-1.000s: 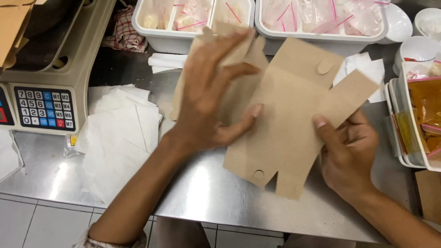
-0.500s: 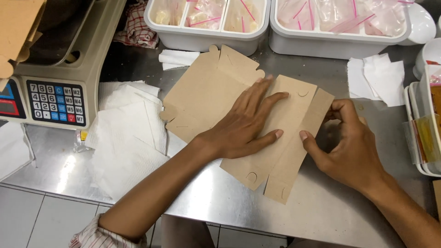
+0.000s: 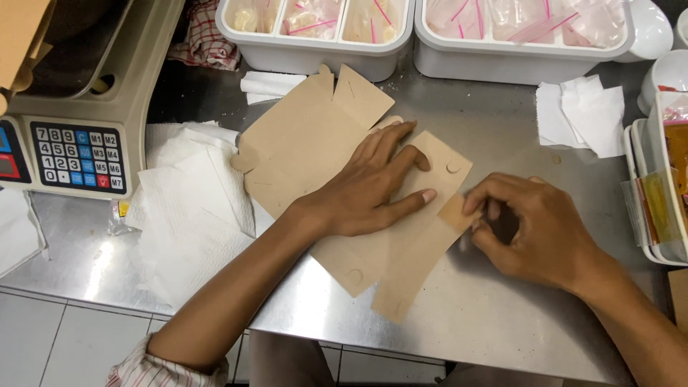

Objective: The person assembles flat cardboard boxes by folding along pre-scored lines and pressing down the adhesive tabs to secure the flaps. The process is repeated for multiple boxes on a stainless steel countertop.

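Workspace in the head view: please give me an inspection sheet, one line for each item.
Surface: steel table, bare near the front edge.
Job's things: flat brown cardboard blank lying on the table.
Clutter: white paper sheets, more tissues, checked cloth.
Grippers: left hand pressed flat on the blank; right hand pinches a side flap with its fingers.
Cables: nothing seen.
Surroundings: scale with keypad, two white bins of bagged items, trays at right.

Food-shop packing station: weighing scale (image 3: pixel 72 136) sitting left of steel counter (image 3: pixel 459 315); bagged-food bins (image 3: pixel 315 32) lining its rear.
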